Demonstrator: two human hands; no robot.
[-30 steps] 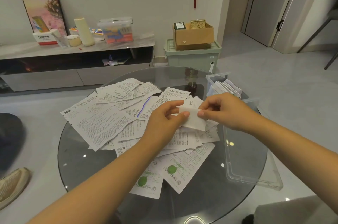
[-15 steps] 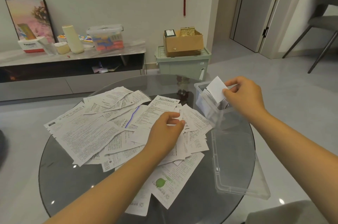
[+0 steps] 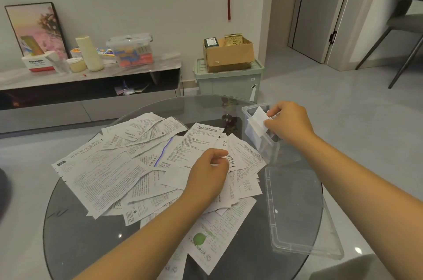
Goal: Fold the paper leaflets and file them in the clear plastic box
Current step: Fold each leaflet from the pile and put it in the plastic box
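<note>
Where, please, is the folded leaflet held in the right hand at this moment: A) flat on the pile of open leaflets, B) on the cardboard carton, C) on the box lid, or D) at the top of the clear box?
D: the right hand pinches the folded leaflet at the open top of the clear box, above the folded ones already filed there.

Two hands are showing: the left hand (image 3: 207,174) and the right hand (image 3: 289,123). One clear plastic box (image 3: 263,142) is sitting at center right, with one loose lid (image 3: 297,211) lying below it. Paper leaflets (image 3: 109,172) are lying unfolded across the worktop (image 3: 75,234) (well over a dozen, overlapping too much to count exactly).
</note>
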